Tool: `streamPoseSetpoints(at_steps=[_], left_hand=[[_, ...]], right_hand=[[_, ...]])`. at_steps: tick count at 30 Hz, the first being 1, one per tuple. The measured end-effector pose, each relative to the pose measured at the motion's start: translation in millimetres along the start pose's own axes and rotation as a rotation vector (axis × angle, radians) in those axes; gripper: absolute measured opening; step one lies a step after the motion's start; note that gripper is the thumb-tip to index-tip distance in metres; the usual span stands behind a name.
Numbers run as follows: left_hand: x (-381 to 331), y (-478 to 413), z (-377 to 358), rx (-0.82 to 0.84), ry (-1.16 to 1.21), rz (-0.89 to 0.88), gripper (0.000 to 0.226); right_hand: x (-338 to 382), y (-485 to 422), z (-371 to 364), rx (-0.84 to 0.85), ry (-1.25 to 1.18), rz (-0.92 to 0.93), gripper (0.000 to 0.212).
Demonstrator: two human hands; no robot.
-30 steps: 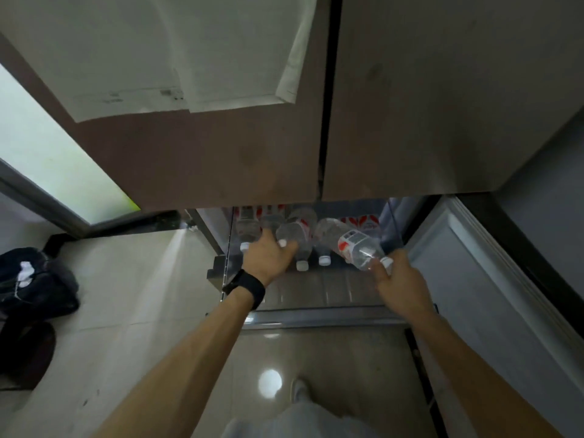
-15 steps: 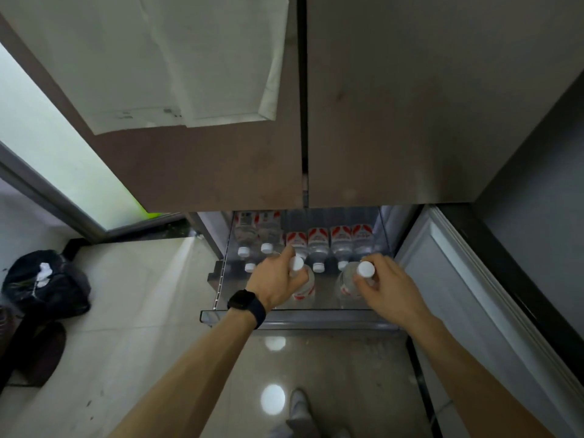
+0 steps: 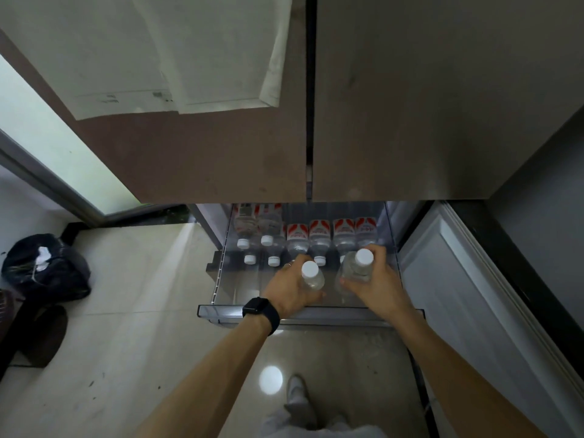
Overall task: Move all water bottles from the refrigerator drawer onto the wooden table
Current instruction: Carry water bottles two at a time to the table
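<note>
lifting step, above the drawer (image 3: 221,312): left hand (image 3: 290,292) grips the left bottle (image 3: 312,276), right hand (image 3: 380,279) grips the right bottle (image 3: 360,265); next, probably carry both to the worktop.

Above: left brown door (image 3: 189,153) and right brown door (image 3: 426,105), narrow dark gap between. White paper sheets (image 3: 158,52) overlap on the left one, one edge curling. Far left: bright glass pane (image 3: 57,147) in a grey frame. Glossy pale floor tiles (image 3: 126,311); round light reflection (image 3: 270,380) just beside a pale shoe (image 3: 295,393). Black bag (image 3: 47,270) on the floor at left, white scrap on top; dark brown object (image 3: 44,336) near it. White panel (image 3: 458,295) at right
</note>
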State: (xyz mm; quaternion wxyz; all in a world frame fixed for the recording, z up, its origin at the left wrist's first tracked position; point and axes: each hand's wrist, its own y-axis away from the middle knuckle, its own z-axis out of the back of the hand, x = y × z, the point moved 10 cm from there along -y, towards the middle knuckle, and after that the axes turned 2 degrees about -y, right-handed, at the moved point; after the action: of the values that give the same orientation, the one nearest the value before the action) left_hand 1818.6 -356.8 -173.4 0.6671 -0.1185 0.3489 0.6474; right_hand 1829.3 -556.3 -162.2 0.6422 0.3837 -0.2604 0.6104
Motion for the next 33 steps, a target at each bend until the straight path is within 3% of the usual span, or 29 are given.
streamPoseSetpoints(at_steps=[6, 11, 15, 21, 27, 33], left_hand=[[5.8, -4.1, 7.8, -0.038, -0.045, 0.073, 0.064], [-0.8, 5.1, 12.9, -0.094, 0.050, 0.105, 0.058], [-4.7, 31.6, 42.6, -0.246, 0.140, 0.092, 0.054], [-8.5, 114.3, 136.6, -0.607, 0.275, 0.108, 0.059], [37.4, 248.8, 188.9, -0.879, 0.265, 0.235, 0.062], [122.4, 436.4, 172.9, -1.083, 0.269, 0.517, 0.059]], right_hand=[[-6.8, -8.0, -7.5, 0.001, 0.076, -0.031, 0.075], [-5.1, -10.4, -6.1, 0.009, 0.072, -0.022, 0.074], [2.3, -3.5, 10.6, -0.001, 0.019, 0.029, 0.068], [94.3, 34.0, 31.8, -0.002, -0.095, 0.219, 0.067], [195.8, 83.3, -24.9, 0.205, -0.183, 0.427, 0.063], [266.8, 185.4, -150.3, 0.537, -0.108, 0.623, 0.068]])
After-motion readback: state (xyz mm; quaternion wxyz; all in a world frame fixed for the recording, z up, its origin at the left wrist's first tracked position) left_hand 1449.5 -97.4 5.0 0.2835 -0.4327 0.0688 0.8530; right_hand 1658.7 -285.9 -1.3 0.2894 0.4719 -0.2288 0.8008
